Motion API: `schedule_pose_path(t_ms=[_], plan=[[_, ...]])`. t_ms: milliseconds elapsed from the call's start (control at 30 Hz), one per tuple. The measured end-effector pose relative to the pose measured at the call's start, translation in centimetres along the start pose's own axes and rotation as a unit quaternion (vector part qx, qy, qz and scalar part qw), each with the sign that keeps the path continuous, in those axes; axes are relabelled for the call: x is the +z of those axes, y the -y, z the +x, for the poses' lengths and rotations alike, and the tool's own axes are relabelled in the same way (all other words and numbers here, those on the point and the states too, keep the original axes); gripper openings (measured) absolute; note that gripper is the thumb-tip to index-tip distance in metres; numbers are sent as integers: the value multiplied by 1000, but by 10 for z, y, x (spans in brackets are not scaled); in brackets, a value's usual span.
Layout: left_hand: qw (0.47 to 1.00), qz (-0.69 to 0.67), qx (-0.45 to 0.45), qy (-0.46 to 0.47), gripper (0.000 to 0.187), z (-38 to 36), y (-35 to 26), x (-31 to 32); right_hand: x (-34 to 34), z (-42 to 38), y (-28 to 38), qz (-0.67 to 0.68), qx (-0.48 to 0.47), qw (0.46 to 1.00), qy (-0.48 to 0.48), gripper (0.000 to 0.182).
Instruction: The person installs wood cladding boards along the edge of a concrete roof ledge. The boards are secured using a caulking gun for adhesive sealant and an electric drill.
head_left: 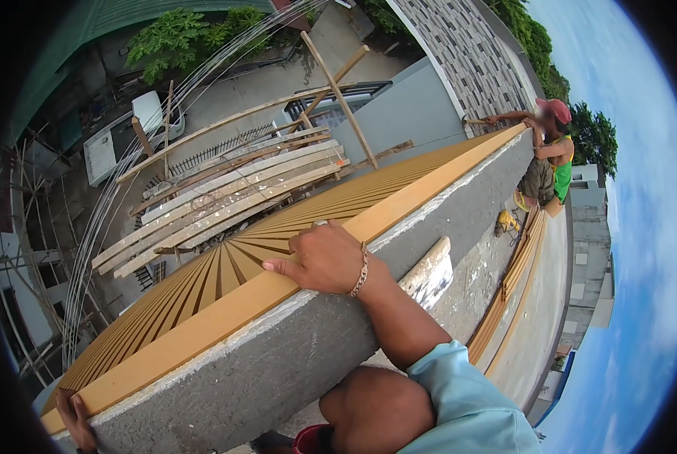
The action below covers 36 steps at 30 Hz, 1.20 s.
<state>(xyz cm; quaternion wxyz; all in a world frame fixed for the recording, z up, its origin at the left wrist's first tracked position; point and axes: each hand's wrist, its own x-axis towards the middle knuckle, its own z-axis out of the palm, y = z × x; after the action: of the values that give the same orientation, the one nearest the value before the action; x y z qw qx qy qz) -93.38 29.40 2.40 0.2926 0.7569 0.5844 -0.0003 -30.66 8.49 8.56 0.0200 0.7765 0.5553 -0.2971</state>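
My right hand (325, 257), with a chain bracelet at its wrist, lies over the tan top edge of a long ribbed cladding panel (236, 266). Its fingers curl over the far side, and the thumb rests along the edge. At the lower left, my left hand (74, 418) is closed around the same edge; part of it is out of frame. The panel stands against the outer side of a grey concrete parapet (278, 363). Farther along, a co-worker (554, 155) in a red cap and green top has hands at the panel's far end.
A whitish, paint-spattered board (428, 272) leans by the parapet's inner side. Beyond it are a yellow power tool (507, 222) and long brown strips (511, 284) on the roof floor. Outside, below, are stacked planks (232, 198), wooden poles (340, 98) and overhead cables (130, 155).
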Motion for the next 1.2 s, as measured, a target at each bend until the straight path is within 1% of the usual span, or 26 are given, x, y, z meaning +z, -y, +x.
schedule_pose_path(t_ms=[67, 200, 267, 300, 367, 400, 467, 500, 567, 600, 633, 667, 700, 767, 800, 867, 933, 1000, 1033, 1133, 1200], plan=[[1000, 3, 3, -6, 52, 2, 1, 0, 1, 0, 0, -5, 5, 1000, 1, 63], [1000, -9, 4, -5, 51, 2, -11, -2, 0, -1, 1, -12, 11, 1000, 3, 61], [998, 5, -12, 66, 46, 5, -24, -8, -2, -1, 2, -5, 11, 1000, 1, 61], [998, 5, -11, 66, 46, 4, -26, -7, -2, -1, 2, 0, 10, 1000, 0, 61], [999, -19, 21, 36, 40, 3, -28, -4, -3, -1, 2, -2, 10, 1000, 6, 61], [999, -19, 22, 37, 40, 3, -22, 0, -3, 0, 2, -3, 9, 1000, 13, 61], [996, -24, 43, -73, 40, 1, -6, 10, -3, -1, 2, -7, 9, 1000, 9, 61], [996, -24, 43, -72, 40, 2, -8, 7, -3, -1, 2, -10, 8, 1000, 5, 61], [999, -23, -12, 39, 45, 5, -11, -4, -4, -1, 2, -8, 10, 1000, 10, 61], [999, -23, -11, 39, 45, 5, -8, -3, -4, -1, 2, -7, 10, 1000, 16, 61], [999, -34, -13, 20, 46, 4, -4, 0, -2, -1, 1, -7, 11, 1000, 15, 61], [999, -44, -16, 0, 47, 3, -1, 2, 2, -1, -2, -5, -3, 1000, -7, 62], [999, -44, -16, 0, 47, 3, -2, 3, 4, -1, -3, -4, -17, 999, -30, 65], [998, -56, -7, -19, 45, 2, -5, 5, 4, -1, -3, -6, -16, 999, -27, 65], [998, -56, -7, -19, 45, 2, -6, 4, 3, -1, -2, -9, -16, 1000, -24, 65], [999, -42, -10, 17, 45, 3, -9, 0, 5, -1, -3, -9, -17, 999, -31, 64], [999, -46, -7, 14, 46, 3, -7, 0, 4, -1, -2, -10, -21, 999, -36, 64], [999, -51, -7, 12, 46, 1, -7, 0, -1, 0, 1, -6, 2, 1000, 6, 62], [999, -43, -4, 12, 47, 1, -8, 0, -1, 0, 1, -7, 0, 1000, 10, 62], [999, -34, -19, 13, 48, -2, -11, -2, 1, 0, 0, -18, 3, 1000, 6, 62], [999, -29, -35, 16, 49, -3, -21, -5, 3, -1, 0, -8, 1, 1000, -17, 62]])
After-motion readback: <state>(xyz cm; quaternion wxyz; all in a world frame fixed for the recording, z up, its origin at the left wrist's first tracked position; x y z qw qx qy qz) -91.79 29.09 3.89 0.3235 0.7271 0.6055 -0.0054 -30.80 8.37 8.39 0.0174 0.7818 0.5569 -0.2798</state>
